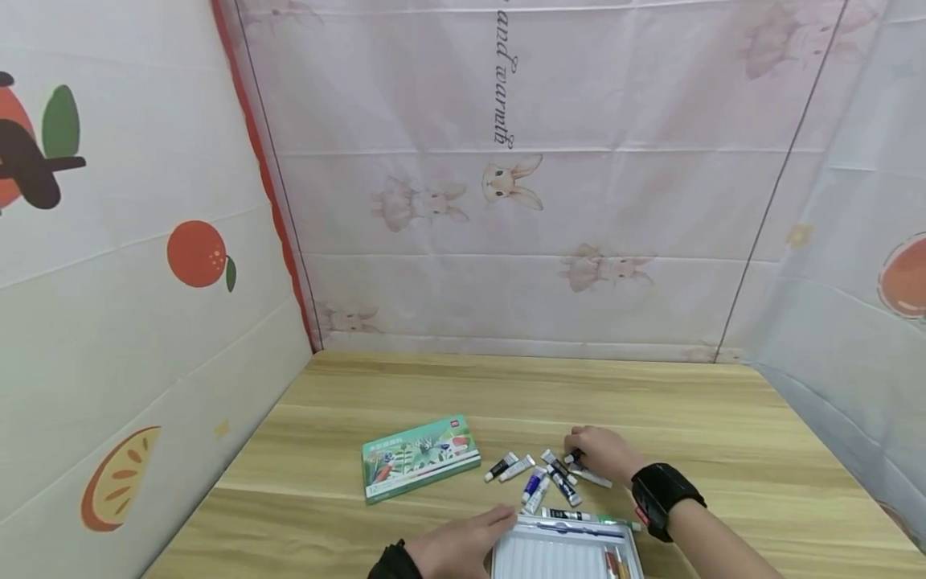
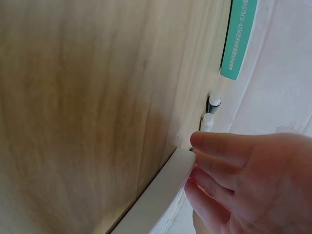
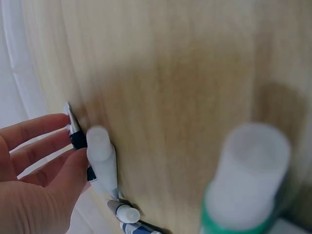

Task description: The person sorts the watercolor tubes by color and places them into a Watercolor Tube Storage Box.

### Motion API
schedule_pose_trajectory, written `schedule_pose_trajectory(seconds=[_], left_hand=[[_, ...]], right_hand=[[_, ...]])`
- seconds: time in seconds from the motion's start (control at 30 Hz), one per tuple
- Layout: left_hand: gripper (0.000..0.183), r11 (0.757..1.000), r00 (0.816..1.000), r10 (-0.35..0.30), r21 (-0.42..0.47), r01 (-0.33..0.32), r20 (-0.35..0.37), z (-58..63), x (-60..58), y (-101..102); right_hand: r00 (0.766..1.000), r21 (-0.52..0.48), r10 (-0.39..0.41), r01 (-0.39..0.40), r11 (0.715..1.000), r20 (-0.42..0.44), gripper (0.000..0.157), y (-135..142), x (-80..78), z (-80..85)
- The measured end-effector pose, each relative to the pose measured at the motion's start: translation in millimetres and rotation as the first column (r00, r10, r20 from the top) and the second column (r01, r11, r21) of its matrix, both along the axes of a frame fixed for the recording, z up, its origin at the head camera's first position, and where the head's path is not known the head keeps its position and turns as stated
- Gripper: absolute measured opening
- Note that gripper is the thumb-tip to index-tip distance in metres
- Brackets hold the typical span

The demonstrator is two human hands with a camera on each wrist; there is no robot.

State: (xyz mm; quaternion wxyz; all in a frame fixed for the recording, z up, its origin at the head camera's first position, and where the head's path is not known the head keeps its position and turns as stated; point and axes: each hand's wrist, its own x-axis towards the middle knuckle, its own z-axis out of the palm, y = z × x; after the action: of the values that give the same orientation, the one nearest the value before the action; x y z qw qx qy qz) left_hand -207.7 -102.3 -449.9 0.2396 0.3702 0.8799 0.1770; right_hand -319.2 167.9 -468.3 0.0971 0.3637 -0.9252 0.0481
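My left hand [image 1: 463, 544] holds the far-left corner of a white plastic tray [image 1: 553, 557], its fingers at the rim [image 2: 161, 192]. Inside lie a few brown and orange paint tubes [image 1: 615, 565] along the right, and a slim dark stick in a far groove. Beyond the tray, my right hand [image 1: 608, 452] pinches a dark-banded paint tube [image 3: 77, 139] with a silvery end, thumb on the near side. Right beside it lies a white-capped pale tube [image 3: 103, 158]. Several more small paint tubes [image 1: 560, 487] are scattered left of that hand.
A green illustrated box [image 1: 422, 458] lies flat on the wooden table [image 1: 304, 498], left of the tubes. A green tube with a white cap [image 3: 239, 190] and a black tube [image 1: 564, 515] lie along the tray's far edge. Printed cloth walls [image 1: 542, 305] enclose the table.
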Motion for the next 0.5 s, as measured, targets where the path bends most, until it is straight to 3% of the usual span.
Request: schedule_pose_trajectory(seconds=[0.27, 0.5], left_hand=[[0.081, 1.000, 1.000, -0.021, 0.021, 0.021, 0.021, -0.2, 0.7, 0], [0.081, 0.999, 0.999, -0.034, 0.023, 0.034, -0.027, 1.7, 1.1, -1]], right_hand=[[1.000, -0.001, 0.027, -0.027, 1.000, 0.001, 0.019, 7, 4.4, 0.0], [0.997, -0.030, 0.071, -0.072, 0.997, -0.033, 0.015, 7, 13.0, 13.3]])
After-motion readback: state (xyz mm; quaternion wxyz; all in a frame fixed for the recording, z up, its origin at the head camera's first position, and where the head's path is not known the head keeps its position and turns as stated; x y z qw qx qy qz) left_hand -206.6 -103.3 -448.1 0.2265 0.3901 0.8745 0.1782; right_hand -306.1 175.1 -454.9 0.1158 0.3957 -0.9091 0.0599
